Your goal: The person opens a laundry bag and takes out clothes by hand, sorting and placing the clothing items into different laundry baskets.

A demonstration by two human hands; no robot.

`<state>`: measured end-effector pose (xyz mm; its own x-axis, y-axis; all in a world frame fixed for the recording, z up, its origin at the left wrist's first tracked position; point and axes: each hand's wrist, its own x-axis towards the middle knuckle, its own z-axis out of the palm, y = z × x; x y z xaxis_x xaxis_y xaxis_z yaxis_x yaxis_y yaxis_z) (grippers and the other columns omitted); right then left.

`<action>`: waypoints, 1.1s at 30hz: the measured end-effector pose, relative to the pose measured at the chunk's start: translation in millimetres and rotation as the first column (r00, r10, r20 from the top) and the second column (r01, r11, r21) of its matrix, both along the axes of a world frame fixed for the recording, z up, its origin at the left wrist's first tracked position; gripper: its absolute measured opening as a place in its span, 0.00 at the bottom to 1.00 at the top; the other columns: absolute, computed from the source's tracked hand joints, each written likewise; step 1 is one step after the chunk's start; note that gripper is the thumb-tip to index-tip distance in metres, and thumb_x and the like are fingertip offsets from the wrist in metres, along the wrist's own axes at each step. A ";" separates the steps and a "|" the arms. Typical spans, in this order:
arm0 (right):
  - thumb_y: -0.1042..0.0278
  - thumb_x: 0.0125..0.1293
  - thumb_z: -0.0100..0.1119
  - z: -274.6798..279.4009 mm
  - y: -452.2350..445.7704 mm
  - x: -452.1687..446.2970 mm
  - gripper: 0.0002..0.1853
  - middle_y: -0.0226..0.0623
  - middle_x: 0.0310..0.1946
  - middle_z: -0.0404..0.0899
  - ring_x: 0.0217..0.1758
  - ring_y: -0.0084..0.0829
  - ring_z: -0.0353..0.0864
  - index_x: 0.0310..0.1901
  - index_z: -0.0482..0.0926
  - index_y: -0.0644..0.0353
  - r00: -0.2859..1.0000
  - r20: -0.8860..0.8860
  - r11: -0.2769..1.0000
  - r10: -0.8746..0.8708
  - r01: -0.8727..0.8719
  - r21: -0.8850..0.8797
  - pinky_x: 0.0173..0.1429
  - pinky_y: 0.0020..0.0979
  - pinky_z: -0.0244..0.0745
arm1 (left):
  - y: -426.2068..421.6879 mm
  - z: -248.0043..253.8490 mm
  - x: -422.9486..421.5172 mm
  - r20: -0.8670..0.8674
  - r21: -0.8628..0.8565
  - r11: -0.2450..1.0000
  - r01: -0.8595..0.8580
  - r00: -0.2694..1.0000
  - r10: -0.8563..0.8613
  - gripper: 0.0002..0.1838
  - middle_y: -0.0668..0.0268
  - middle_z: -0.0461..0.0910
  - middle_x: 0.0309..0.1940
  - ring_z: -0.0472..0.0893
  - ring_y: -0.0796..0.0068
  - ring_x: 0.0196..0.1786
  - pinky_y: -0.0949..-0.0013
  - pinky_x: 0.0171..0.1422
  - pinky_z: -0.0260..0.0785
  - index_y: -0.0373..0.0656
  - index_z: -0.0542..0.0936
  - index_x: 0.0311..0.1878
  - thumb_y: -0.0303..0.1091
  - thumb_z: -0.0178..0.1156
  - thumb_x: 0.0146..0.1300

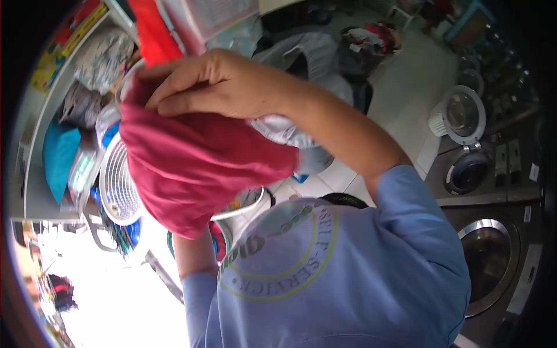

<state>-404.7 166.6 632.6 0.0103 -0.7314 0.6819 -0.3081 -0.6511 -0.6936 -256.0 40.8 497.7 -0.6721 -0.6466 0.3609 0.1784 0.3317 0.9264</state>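
Observation:
A crimson cloth garment (197,156) hangs in front of my chest; its exact kind is not clear. My right hand (197,84) reaches across from the right and pinches the garment's upper edge, fingers closed. From below, my left forearm (194,255) goes up behind or into the cloth. My left hand itself is covered by the garment, so its fingers do not show.
White perforated laundry baskets (119,185) stand left of the cloth. A shelf (35,133) with bags and folded fabric lines the left side. Front-loading machines (487,261) stand at right, one door (464,114) open. Clothes (374,37) are heaped farther back.

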 end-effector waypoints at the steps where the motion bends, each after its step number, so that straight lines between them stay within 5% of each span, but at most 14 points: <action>1: 0.71 0.59 0.58 -4.2 -3.7 -5.6 0.08 0.41 0.50 0.75 0.52 0.30 0.75 0.40 0.82 0.58 0.974 -0.209 0.988 -0.087 0.057 -0.145 0.58 0.26 0.66 | -9.0 8.5 -0.2 -0.096 0.137 0.990 0.017 0.995 -0.004 0.43 0.57 0.57 0.63 0.62 0.62 0.63 0.61 0.63 0.57 0.44 0.51 0.67 0.41 0.64 0.53; 4: 0.74 0.59 0.57 -30.2 5.3 -47.1 0.11 0.40 0.55 0.70 0.56 0.31 0.72 0.45 0.80 0.55 0.882 -0.328 0.941 -0.337 0.304 -0.149 0.56 0.27 0.68 | -22.3 30.6 25.6 -0.315 0.299 0.952 0.066 0.949 0.033 0.41 0.58 0.58 0.61 0.63 0.63 0.61 0.61 0.61 0.59 0.44 0.52 0.65 0.42 0.64 0.54; 7: 0.72 0.64 0.52 -82.0 31.6 -104.1 0.11 0.35 0.50 0.75 0.53 0.24 0.73 0.47 0.77 0.61 0.951 -0.041 0.892 -0.308 0.303 0.336 0.56 0.23 0.68 | -25.6 44.4 54.7 -0.417 0.326 0.942 0.086 0.907 0.061 0.38 0.58 0.59 0.59 0.64 0.63 0.59 0.60 0.58 0.60 0.44 0.54 0.64 0.42 0.63 0.54; 9: 0.68 0.63 0.55 -119.2 52.6 -136.6 0.14 0.32 0.43 0.78 0.48 0.22 0.75 0.48 0.76 0.63 0.895 -0.185 0.661 -0.406 0.428 0.616 0.53 0.23 0.68 | -24.6 49.5 75.2 -0.445 0.333 0.940 0.079 0.892 0.083 0.37 0.58 0.60 0.58 0.65 0.63 0.57 0.60 0.57 0.61 0.44 0.56 0.63 0.43 0.63 0.54; 12: 0.65 0.60 0.57 -172.2 80.9 -168.3 0.15 0.41 0.42 0.79 0.45 0.29 0.78 0.47 0.75 0.63 0.853 -0.391 0.453 -0.345 0.517 0.727 0.48 0.28 0.71 | -28.2 49.4 98.2 -0.445 0.351 0.935 0.039 0.886 0.131 0.35 0.59 0.62 0.56 0.66 0.63 0.55 0.59 0.55 0.62 0.45 0.57 0.61 0.44 0.62 0.55; 14: 0.58 0.56 0.59 -213.2 93.3 -189.7 0.23 0.48 0.45 0.76 0.50 0.44 0.76 0.53 0.72 0.59 0.676 -0.668 0.376 -0.310 0.733 0.567 0.53 0.37 0.70 | -31.7 45.8 113.2 -0.407 0.373 0.928 -0.008 0.898 0.171 0.33 0.59 0.63 0.54 0.66 0.63 0.54 0.59 0.53 0.63 0.45 0.59 0.60 0.44 0.62 0.55; 15: 0.58 0.56 0.59 -229.4 94.3 -196.9 0.23 0.48 0.45 0.76 0.50 0.44 0.76 0.53 0.72 0.59 0.690 -0.661 0.391 -0.294 0.718 0.576 0.53 0.37 0.70 | -35.2 40.7 120.5 -0.378 0.382 0.924 -0.035 0.906 0.191 0.32 0.59 0.63 0.53 0.67 0.63 0.53 0.59 0.53 0.64 0.45 0.59 0.60 0.44 0.62 0.55; 18: 0.50 0.49 0.61 -256.0 90.2 -205.7 0.31 0.51 0.53 0.70 0.54 0.47 0.72 0.54 0.71 0.58 0.408 -0.903 0.283 -0.136 0.889 0.359 0.54 0.40 0.70 | -44.9 18.8 145.6 -0.268 0.436 0.886 -0.159 0.917 0.296 0.30 0.60 0.65 0.51 0.68 0.63 0.51 0.58 0.50 0.65 0.45 0.61 0.58 0.45 0.61 0.56; 21: 0.53 0.50 0.60 -246.1 71.7 -206.9 0.27 0.49 0.52 0.72 0.50 0.48 0.75 0.51 0.73 0.57 0.421 -0.902 0.349 0.097 0.834 0.427 0.53 0.40 0.71 | -55.9 -23.7 190.3 -0.110 0.507 0.802 -0.316 0.899 0.425 0.28 0.60 0.66 0.49 0.69 0.63 0.49 0.58 0.48 0.66 0.45 0.63 0.56 0.46 0.60 0.56; 22: 0.55 0.51 0.59 -262.1 76.6 -217.2 0.24 0.49 0.49 0.74 0.48 0.47 0.76 0.49 0.75 0.57 0.666 -0.722 0.291 -0.185 0.739 0.607 0.52 0.40 0.71 | -61.3 -41.3 207.5 -0.054 0.525 0.764 -0.374 0.882 0.469 0.28 0.60 0.67 0.49 0.69 0.63 0.48 0.58 0.47 0.67 0.45 0.64 0.56 0.46 0.60 0.56; 24: 0.60 0.52 0.58 -293.3 89.8 -237.6 0.19 0.47 0.44 0.77 0.46 0.44 0.78 0.46 0.77 0.57 0.699 -0.551 0.246 -0.457 0.694 0.677 0.49 0.39 0.72 | -69.0 -81.9 244.6 0.068 0.557 0.674 -0.484 0.836 0.544 0.26 0.60 0.68 0.47 0.70 0.63 0.46 0.57 0.46 0.67 0.46 0.65 0.55 0.46 0.60 0.57; 27: 0.64 0.52 0.58 -255.5 84.8 -211.5 0.15 0.46 0.37 0.80 0.43 0.41 0.79 0.42 0.79 0.56 0.424 -0.854 0.185 -0.300 0.905 0.384 0.47 0.37 0.72 | -81.1 -150.4 300.0 0.248 0.593 0.518 -0.617 0.752 0.611 0.25 0.61 0.69 0.45 0.71 0.63 0.44 0.57 0.44 0.69 0.46 0.67 0.53 0.47 0.59 0.57; 29: 0.63 0.50 0.60 -256.9 84.6 -209.1 0.15 0.44 0.36 0.79 0.42 0.43 0.79 0.41 0.80 0.55 0.347 -0.887 0.169 -0.305 0.936 0.308 0.46 0.38 0.72 | -77.7 -197.9 334.3 0.400 0.587 0.396 -0.707 0.678 0.618 0.24 0.61 0.70 0.44 0.72 0.63 0.43 0.56 0.42 0.70 0.46 0.68 0.52 0.47 0.59 0.57; 33: 0.69 0.50 0.60 -198.9 84.8 -183.0 0.12 0.42 0.33 0.80 0.39 0.39 0.80 0.39 0.79 0.58 0.403 -0.799 0.242 -0.446 0.914 0.326 0.42 0.36 0.72 | -50.1 -273.8 370.8 0.795 0.492 0.119 -0.862 0.501 0.344 0.22 0.61 0.72 0.41 0.74 0.63 0.40 0.56 0.39 0.71 0.46 0.70 0.50 0.48 0.58 0.58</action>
<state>-587.7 251.3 433.8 -0.6314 -0.7693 0.0976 -0.7526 0.5775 -0.3165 114.8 -9.3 223.9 0.2480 -0.6444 -0.7234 -0.1281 -0.7620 0.6348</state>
